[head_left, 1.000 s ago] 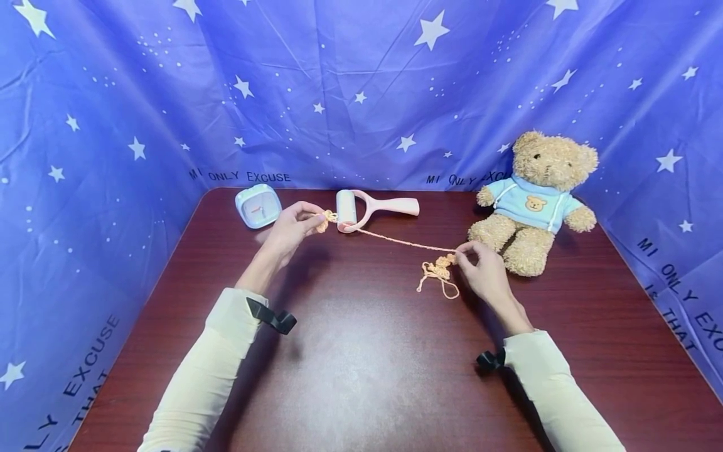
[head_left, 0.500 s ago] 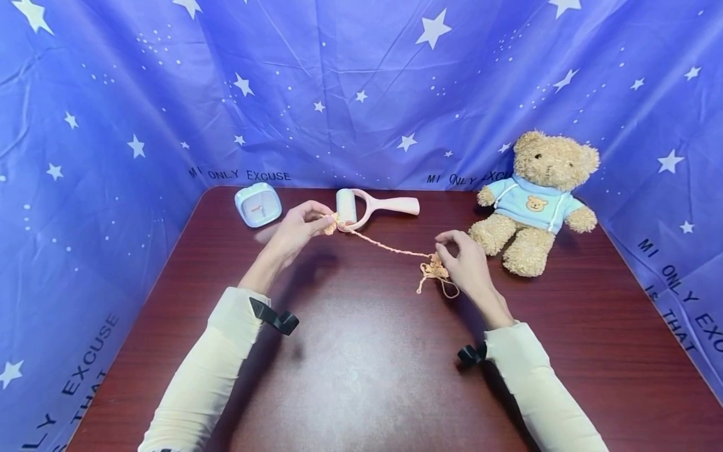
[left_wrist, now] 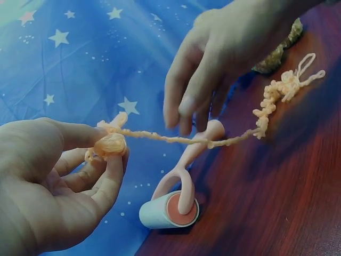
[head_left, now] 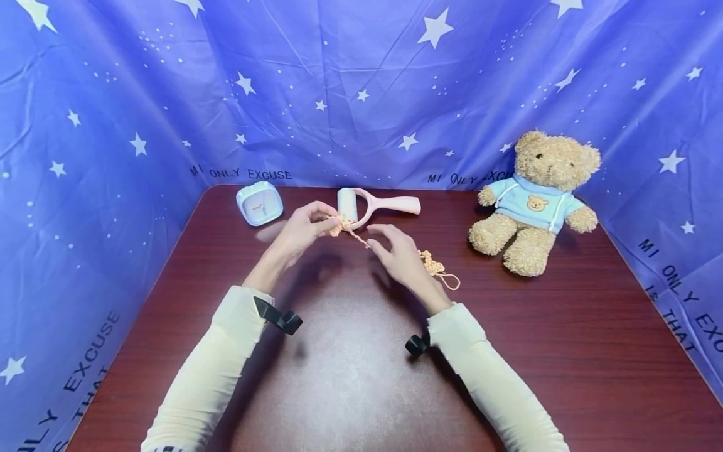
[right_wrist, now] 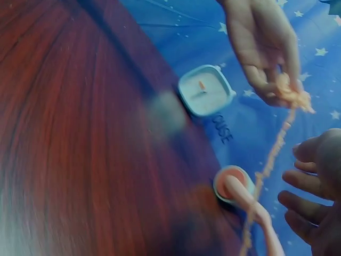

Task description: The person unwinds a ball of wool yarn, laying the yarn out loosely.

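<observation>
A peach crocheted yarn cord (head_left: 359, 238) stretches between two bunched, ruffled ends. My left hand (head_left: 296, 233) pinches the left bunch (left_wrist: 111, 144) between thumb and fingers, raised off the table. Near the cord's middle is my right hand (head_left: 402, 256), its fingers loosely bent and apart; in the right wrist view no cord lies between those fingers (right_wrist: 306, 184). The other ruffled end (head_left: 432, 263) lies on the table with a loose loop, partly behind the right hand in the head view.
Behind the hands lies a pink-handled lint roller (head_left: 390, 205) with a white roll. A light blue alarm clock (head_left: 260, 204) stands at the back left. A teddy bear (head_left: 531, 204) in a blue sweater sits at the right on the dark red table (head_left: 565, 345). A starry blue cloth (head_left: 361, 138) hangs behind.
My right hand has let go of the cord near the right bunch and moved left along it, towards the left hand. The left hand has shifted slightly right, still pinching its end.
</observation>
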`<action>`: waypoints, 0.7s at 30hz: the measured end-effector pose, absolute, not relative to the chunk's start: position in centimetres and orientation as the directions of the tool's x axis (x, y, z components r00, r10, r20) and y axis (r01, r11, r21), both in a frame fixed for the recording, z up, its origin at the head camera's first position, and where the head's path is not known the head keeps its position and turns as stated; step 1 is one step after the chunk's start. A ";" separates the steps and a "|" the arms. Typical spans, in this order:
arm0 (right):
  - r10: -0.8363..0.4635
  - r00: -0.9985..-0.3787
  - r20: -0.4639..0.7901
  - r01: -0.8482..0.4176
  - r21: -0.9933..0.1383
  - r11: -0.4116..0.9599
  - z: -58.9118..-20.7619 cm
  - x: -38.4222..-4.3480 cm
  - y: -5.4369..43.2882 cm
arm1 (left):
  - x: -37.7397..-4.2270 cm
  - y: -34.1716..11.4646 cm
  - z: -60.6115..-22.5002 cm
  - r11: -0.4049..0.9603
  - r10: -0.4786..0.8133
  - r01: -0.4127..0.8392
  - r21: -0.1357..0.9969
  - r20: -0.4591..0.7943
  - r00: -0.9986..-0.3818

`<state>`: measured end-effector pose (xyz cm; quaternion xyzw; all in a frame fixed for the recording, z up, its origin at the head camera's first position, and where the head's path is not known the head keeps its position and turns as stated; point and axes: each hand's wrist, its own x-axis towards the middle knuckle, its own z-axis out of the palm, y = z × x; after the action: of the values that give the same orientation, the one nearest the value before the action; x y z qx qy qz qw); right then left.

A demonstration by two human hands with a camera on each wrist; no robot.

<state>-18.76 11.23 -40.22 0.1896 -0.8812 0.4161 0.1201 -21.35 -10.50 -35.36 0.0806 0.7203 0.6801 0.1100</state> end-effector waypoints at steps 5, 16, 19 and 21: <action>-0.269 -0.908 0.322 -0.416 -0.769 0.485 -40.5 -18.9 9.2 | -21.4 -10.5 -35.5 0.084 0.275 -0.016 0.996 -0.039 -0.961; -0.115 -0.918 0.379 -0.395 -0.896 0.203 -38.7 -18.0 9.3 | -21.3 -10.8 -35.7 0.120 0.261 -0.017 0.993 -0.048 -0.964; -0.004 -0.927 0.376 -0.370 -0.912 0.179 -38.0 -18.1 10.6 | -21.3 -11.0 -35.6 0.070 0.264 -0.046 0.997 -0.063 -0.962; 0.058 -0.930 0.363 -0.350 -0.923 0.159 -37.6 -18.0 11.7 | -21.2 -11.1 -35.6 0.036 0.269 -0.064 0.997 -0.071 -0.961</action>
<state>-18.04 11.73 -37.64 0.0982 -0.7444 0.6410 0.1592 -21.25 -11.12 -35.62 0.0723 0.7094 0.6907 0.1203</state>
